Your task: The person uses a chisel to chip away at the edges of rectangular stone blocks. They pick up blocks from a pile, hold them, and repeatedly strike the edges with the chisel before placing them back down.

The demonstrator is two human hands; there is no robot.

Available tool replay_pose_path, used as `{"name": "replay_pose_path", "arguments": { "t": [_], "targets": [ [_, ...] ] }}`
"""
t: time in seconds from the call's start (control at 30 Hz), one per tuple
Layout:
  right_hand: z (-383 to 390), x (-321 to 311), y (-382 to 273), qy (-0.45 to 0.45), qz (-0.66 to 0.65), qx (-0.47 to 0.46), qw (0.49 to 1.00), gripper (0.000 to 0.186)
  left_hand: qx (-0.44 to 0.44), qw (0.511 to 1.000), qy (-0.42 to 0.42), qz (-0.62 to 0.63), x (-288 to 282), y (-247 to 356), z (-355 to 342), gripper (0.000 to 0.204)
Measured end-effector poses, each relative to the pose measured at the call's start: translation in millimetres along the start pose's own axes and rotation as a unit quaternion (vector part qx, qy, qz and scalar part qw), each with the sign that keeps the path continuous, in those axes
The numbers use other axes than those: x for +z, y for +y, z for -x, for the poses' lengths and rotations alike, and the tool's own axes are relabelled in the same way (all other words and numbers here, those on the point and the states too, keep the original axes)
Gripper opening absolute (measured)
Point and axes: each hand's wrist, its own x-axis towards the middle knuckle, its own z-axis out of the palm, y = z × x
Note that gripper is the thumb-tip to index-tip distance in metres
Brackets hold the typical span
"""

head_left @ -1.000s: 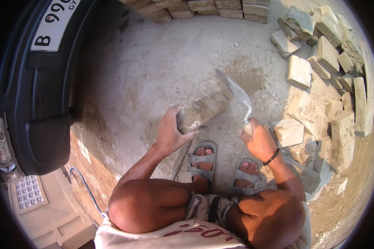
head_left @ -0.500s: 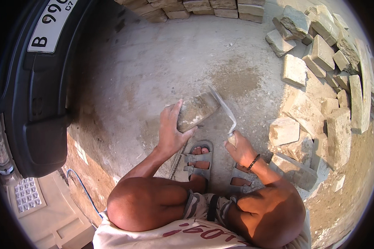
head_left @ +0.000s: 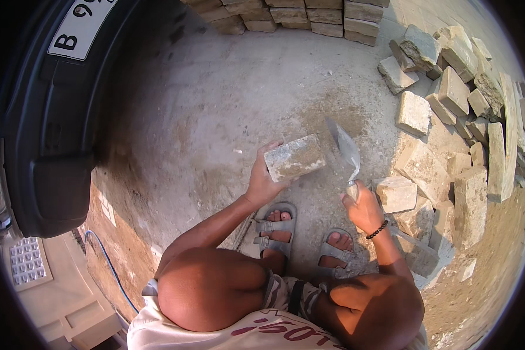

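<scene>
Left hand (head_left: 263, 182) clamped on the near end of a grey stone block (head_left: 295, 157) held above the ground, long axis running left to right, its right end just beside the trowel (head_left: 345, 150) gripped in the right hand (head_left: 364, 209).

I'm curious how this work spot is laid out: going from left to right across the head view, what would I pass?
Black vehicle bumper → blue hose → left hand holding a stone block → trowel in the right hand → heap of loose stone blocks.
</scene>
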Motion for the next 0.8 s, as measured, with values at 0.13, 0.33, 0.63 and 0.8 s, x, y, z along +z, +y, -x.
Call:
{"name": "replay_pose_path", "arguments": {
  "t": [0.13, 0.33, 0.63, 0.8],
  "targets": [
    [20, -39, -55, 0.088, 0.026, -0.05, 0.995, 0.039, -0.082, 0.993, -0.032, -0.074, -2, 25, -27, 0.082],
    [43, -57, -101, 0.057, 0.052, -0.075, 0.994, 0.037, -0.089, 0.951, -0.025, -0.295, -15, 84, -56, 0.071],
    [-8, -21, -56, -0.048, 0.157, -0.009, 0.986, 0.035, -0.072, 0.904, -0.087, -0.412, -26, 62, -46, 0.065],
    [9, -4, -77, 0.013, -0.043, -0.136, 0.99, 0.042, -0.145, 0.892, -0.128, -0.409, -29, 60, -54, 0.066]
  ]
}}
